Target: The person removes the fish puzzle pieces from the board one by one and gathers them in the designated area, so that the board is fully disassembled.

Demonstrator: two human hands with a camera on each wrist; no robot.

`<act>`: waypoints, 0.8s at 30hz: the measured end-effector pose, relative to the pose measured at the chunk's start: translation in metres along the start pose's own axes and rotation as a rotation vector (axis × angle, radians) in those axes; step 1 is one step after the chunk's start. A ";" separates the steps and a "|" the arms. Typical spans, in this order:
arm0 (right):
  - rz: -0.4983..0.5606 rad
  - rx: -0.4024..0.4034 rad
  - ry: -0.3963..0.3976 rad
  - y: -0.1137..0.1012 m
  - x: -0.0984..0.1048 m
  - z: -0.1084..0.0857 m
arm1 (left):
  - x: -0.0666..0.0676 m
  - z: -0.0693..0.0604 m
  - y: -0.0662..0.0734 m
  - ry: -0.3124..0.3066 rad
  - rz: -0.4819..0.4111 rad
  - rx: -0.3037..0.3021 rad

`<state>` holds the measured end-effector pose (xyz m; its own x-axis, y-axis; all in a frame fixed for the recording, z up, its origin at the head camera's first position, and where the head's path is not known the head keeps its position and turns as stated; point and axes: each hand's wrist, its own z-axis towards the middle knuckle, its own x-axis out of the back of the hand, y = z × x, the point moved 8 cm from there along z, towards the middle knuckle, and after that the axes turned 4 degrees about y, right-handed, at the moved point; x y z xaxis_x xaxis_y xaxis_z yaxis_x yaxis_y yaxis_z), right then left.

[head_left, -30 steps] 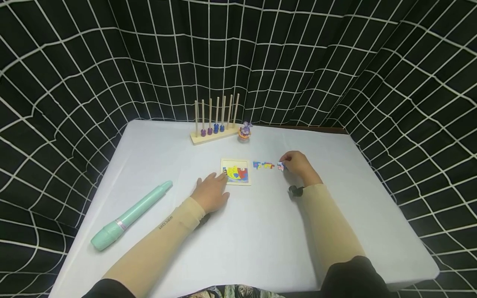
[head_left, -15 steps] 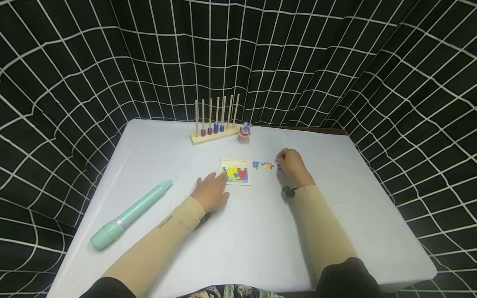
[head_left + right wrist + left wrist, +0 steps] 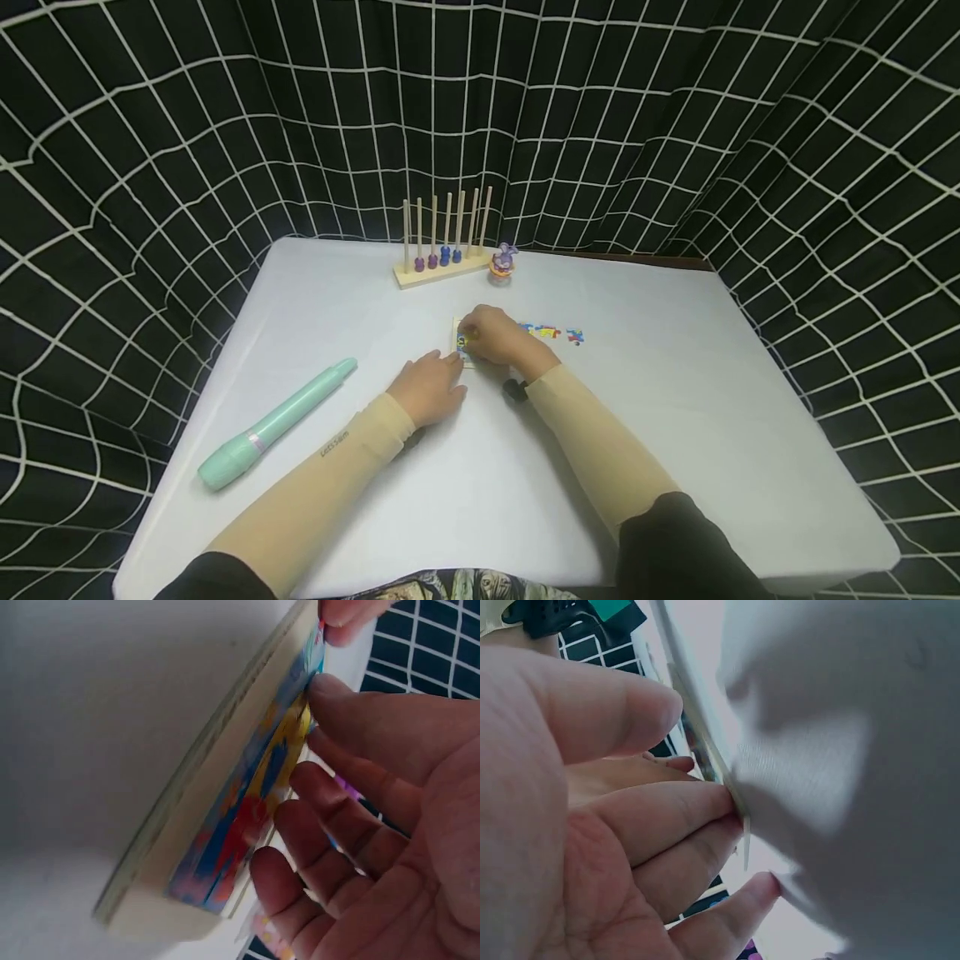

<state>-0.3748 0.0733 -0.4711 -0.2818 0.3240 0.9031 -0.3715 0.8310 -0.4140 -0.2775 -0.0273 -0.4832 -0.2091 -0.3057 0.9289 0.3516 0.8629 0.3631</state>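
We take clock directions from the head view, centred on the puzzle tray [image 3: 215, 780], which lies flat on the white-covered bench [image 3: 697, 400], approx. mid-bench, part hidden by our R hand [image 3: 491, 335]. Our L hand [image 3: 427, 390] comes in from 8 o'clock, fingers reaching out loosely, not wrapped round anything; its fingertips touch the tray's near-left edge. Our R hand is over the tray, arm from 4 o'clock; fingers are bent, w/ thumb tip & index right at the yellow part of the puzzle picture [image 3: 244, 825]. Can't tell if they pinch a pc. there. Other R fingers hang bent beside the picture, which shows red, blue & yellow.

Loose puzzle pcs. [image 3: 550, 332] sit in a row at 3 o'clock, just past our R hand; the nearest is partly covered by it. Peg rack [image 3: 444, 269] w/ purple & blue beads at 11 o'clock, purple figurine [image 3: 502, 262] at 1, beside the rack's end. Mint-green wand [image 3: 281, 421] lies well off at approx. 8 o'clock, pointing diagonally.
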 end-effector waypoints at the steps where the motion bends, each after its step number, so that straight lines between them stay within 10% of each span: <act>1: -0.013 -0.001 -0.007 -0.001 -0.001 0.001 | 0.000 0.000 0.001 -0.005 0.006 -0.001; 24: -0.086 -0.054 -0.111 -0.001 -0.007 0.013 | 0.004 0.003 0.004 -0.112 0.022 0.008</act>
<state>-0.3836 0.0641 -0.4787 -0.3484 0.2005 0.9156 -0.3512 0.8778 -0.3258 -0.2801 -0.0240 -0.4787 -0.3018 -0.2399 0.9227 0.3498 0.8725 0.3412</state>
